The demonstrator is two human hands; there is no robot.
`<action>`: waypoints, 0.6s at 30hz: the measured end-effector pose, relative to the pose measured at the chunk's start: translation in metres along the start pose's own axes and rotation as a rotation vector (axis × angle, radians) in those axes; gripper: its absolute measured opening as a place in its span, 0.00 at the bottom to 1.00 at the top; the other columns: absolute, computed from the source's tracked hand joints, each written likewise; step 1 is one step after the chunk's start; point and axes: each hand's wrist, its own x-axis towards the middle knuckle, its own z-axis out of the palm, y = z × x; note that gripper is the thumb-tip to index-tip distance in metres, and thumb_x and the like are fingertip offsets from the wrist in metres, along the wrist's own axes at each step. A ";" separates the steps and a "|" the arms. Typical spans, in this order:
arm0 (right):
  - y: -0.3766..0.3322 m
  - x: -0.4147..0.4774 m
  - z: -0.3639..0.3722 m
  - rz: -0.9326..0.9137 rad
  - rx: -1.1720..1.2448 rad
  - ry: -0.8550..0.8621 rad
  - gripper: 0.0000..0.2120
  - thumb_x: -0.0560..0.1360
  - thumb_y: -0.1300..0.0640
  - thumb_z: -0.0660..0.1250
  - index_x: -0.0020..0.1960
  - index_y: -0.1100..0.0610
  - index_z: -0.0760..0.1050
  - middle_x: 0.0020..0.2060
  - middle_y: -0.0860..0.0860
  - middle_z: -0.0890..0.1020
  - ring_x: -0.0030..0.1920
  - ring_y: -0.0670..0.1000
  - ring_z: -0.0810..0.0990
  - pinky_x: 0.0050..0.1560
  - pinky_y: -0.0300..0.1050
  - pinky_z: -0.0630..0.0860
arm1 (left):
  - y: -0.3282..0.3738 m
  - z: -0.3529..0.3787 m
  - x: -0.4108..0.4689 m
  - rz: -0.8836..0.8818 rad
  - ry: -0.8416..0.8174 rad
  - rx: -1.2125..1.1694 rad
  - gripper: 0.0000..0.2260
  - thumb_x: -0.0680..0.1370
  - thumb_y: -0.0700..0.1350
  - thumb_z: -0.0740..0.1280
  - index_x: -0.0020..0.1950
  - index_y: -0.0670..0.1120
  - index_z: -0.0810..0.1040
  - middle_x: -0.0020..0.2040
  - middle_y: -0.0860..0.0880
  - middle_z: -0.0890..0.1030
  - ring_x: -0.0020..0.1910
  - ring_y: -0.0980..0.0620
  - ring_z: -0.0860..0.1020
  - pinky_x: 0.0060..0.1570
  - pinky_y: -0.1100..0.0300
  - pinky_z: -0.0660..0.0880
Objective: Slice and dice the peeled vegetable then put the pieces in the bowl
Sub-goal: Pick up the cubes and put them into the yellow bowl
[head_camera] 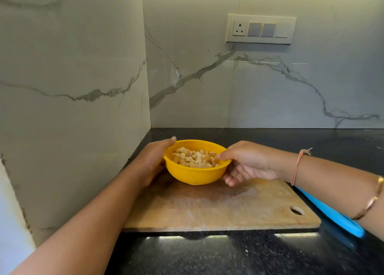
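Marble wall (72, 67): pale veined slabs meeting in a corner at far left, closing in the work area.
Left hand (152, 162): fingers curved round the bowl's left side, one fingertip showing just over the far rim; the palm lies against the wall of the bowl, probably to steady it against tipping.
Bowl (193, 175): yellow plastic, upright, at the far end of the board between the two hands. Whether it rests on the wood or is just lifted cannot be told.
Diced pieces (194, 157): pale cubes of the vegetable heaped inside the bowl, below the rim; none show on the board.
Right hand (247, 162): thumb on top of the right rim, the other fingers curled beneath the bowl's side, so the rim is pinched. With a hand on each side, the load seems balanced for carrying or setting down.
Chopping board (218, 208): wooden, damp and scored, hanging hole at the near right corner; its surface shows no uncut vegetable.
Task stage: judged nearly or fully done, since the cubes are in the bowl.
Blue object (330, 214): lies on the dark counter (228, 254) just beside the board's right edge, partly hidden by the right forearm; what it is cannot be told.
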 end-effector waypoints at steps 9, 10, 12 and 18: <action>0.024 -0.013 0.001 -0.218 -0.189 0.368 0.16 0.82 0.50 0.53 0.53 0.57 0.75 0.39 0.53 0.80 0.36 0.51 0.77 0.36 0.45 0.77 | -0.002 0.002 -0.002 0.104 0.206 0.117 0.18 0.82 0.57 0.54 0.45 0.50 0.79 0.47 0.47 0.81 0.50 0.48 0.78 0.58 0.51 0.74; 0.029 -0.016 -0.002 -0.267 -0.324 0.426 0.14 0.82 0.52 0.54 0.54 0.55 0.76 0.41 0.50 0.80 0.41 0.50 0.78 0.42 0.47 0.77 | -0.002 0.001 -0.001 0.127 0.252 0.166 0.20 0.83 0.56 0.53 0.44 0.49 0.80 0.47 0.47 0.82 0.51 0.46 0.78 0.58 0.50 0.74; 0.042 -0.026 -0.007 -0.338 -0.572 0.449 0.14 0.81 0.53 0.56 0.62 0.53 0.74 0.53 0.48 0.79 0.53 0.49 0.77 0.52 0.44 0.74 | -0.005 -0.004 0.002 0.167 0.342 0.367 0.20 0.84 0.52 0.51 0.48 0.46 0.81 0.51 0.43 0.81 0.53 0.43 0.77 0.55 0.52 0.72; 0.071 -0.041 -0.011 -0.147 -1.038 0.234 0.30 0.80 0.39 0.46 0.76 0.56 0.55 0.75 0.52 0.55 0.74 0.52 0.54 0.72 0.47 0.53 | -0.021 -0.020 0.012 0.155 0.253 0.938 0.11 0.82 0.43 0.56 0.56 0.41 0.77 0.55 0.42 0.79 0.51 0.44 0.76 0.51 0.54 0.72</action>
